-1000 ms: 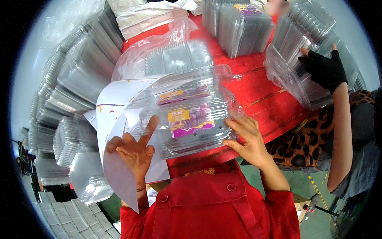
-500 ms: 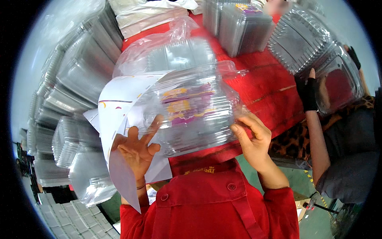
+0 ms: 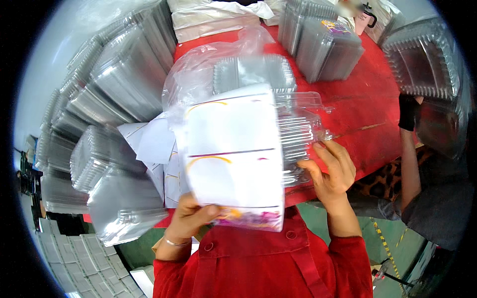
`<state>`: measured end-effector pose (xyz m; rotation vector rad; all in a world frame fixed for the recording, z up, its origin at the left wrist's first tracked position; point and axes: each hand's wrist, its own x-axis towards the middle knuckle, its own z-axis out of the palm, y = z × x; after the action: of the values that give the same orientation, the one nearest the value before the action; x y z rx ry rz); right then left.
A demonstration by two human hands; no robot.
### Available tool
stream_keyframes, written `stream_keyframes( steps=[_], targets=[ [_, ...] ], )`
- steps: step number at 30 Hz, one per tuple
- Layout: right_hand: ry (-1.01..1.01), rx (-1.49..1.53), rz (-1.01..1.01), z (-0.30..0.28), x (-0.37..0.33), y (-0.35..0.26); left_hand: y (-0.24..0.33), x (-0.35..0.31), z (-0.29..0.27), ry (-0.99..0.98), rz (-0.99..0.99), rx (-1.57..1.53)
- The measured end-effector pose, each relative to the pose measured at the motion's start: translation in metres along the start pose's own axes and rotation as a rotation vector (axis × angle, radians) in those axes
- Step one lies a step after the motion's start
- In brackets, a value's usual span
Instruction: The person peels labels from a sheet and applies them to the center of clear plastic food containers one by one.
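A white label sheet (image 3: 231, 130) with purple lines and yellow arcs is pinched at its lower left by my left hand (image 3: 188, 221). It hangs over a clear plastic clamshell container (image 3: 298, 134), hiding much of it. My right hand (image 3: 334, 171) holds the container's right side, thumb and fingers at the ribbed edge. Beside my left wrist, more white label sheets (image 3: 156, 141) lie loosely overlapped. Behind the container rests another clear ribbed container (image 3: 253, 72), partly within a crumpled plastic bag (image 3: 191, 74).
Tall stacks of clear containers (image 3: 126, 74) line the left side. More stacked containers (image 3: 328, 52) stand on the red table (image 3: 357, 107) at the back. On the right, a co-worker's black-gloved hand (image 3: 408, 111) holds an open clear container (image 3: 422, 59). White wrapped bundles (image 3: 216, 22) sit at the far edge.
My left hand has moved down and closed on the label sheet, which has swung right across the container. The co-worker's container has shifted right in view. My right hand stays at the container's edge.
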<state>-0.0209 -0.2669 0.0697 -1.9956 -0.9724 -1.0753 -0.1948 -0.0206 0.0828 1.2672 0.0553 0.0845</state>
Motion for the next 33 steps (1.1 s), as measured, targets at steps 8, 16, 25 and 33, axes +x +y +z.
stream_keyframes(
  steps=[8, 16, 25, 33],
  targets=[
    [-0.117, 0.262, 0.051, -0.041, 0.016, -0.036, -0.008, 0.026, 0.017, 0.025, 0.054, 0.092],
    [-0.193, 0.968, 0.538, -0.010, 0.040, -0.068, -0.010, 0.025, 0.015, -0.127, 0.077, -0.051],
    [-0.162, 0.745, 0.410, -0.003, 0.035, -0.062, -0.020, 0.024, 0.011, -0.199, 0.059, -0.093],
    [-0.099, 0.751, 0.408, -0.005, 0.036, -0.064, -0.026, 0.025, 0.011, -0.190, 0.048, -0.189]
  ],
)
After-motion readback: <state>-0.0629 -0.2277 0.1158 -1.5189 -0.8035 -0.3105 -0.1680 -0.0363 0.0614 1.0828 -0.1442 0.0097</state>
